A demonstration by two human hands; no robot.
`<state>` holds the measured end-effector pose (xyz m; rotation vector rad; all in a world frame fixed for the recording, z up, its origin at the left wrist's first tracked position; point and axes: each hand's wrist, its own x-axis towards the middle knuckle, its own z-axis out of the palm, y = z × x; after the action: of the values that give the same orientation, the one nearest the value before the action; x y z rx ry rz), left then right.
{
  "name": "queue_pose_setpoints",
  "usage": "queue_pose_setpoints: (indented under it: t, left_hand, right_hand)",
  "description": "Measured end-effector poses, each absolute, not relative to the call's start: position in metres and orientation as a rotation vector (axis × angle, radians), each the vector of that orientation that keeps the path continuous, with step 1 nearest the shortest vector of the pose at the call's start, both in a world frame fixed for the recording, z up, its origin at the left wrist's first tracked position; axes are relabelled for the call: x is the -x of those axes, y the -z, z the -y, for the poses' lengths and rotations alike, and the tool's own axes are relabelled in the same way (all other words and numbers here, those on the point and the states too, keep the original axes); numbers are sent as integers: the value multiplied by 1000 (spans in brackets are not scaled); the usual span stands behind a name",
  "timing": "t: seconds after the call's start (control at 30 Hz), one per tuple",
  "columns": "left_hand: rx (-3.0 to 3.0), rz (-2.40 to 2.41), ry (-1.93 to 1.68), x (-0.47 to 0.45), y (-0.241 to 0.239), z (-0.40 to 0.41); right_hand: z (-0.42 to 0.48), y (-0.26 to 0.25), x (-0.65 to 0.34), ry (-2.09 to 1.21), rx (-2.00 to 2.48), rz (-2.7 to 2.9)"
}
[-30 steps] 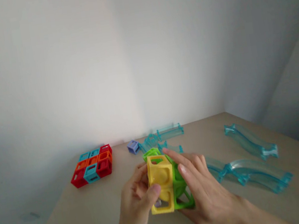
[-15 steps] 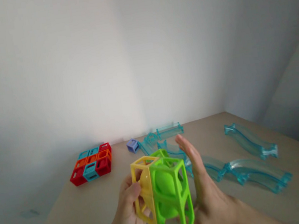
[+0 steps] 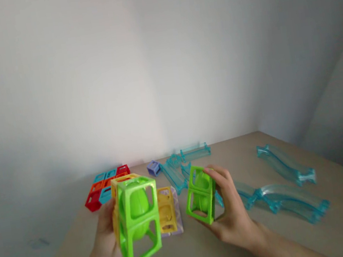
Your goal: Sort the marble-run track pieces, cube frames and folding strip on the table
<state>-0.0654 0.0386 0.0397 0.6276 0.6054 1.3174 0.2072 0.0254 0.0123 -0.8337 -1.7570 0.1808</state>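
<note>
My left hand (image 3: 104, 230) is closed around a joined block of yellow and green open-framed toy cubes (image 3: 140, 223), raised above the table; its green side faces me and hides most of the yellow. My right hand (image 3: 232, 209) grips a separate green double-cube block (image 3: 201, 195), tilted, between thumb and fingers. The two held pieces are apart. Between them, on the table, a yellow double-cube block (image 3: 166, 210) sits on a pale purple base (image 3: 177, 215), partly hidden behind the left-hand block.
Red, orange and blue cubes (image 3: 93, 200) lie joined at the left. A small purple cube (image 3: 154, 168) stands near the wall. Clear blue track pieces lie at the back (image 3: 196, 151), as a curved run (image 3: 294, 198) and at the right (image 3: 283, 163).
A green double-cube block has come off the joined block and is now in my right hand, which was open. The left hand moved left, uncovering the yellow block and purple base.
</note>
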Motion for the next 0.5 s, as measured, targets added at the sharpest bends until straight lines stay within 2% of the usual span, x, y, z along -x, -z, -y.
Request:
queue_pose_setpoints:
  t: [0.13, 0.37, 0.5]
  left_hand:
    - [-569, -1066, -1461, 112, -35, -22]
    - [-743, -1605, -1158, 168, -29, 8]
    - [-1251, -2323, -873, 176, -19, -7]
  right_hand:
    - [-30, -11, -210, -174, 875, 1823]
    - [-26, -8, -205, -170, 851, 1933]
    - [-28, -6, -205, -159, 877, 1958]
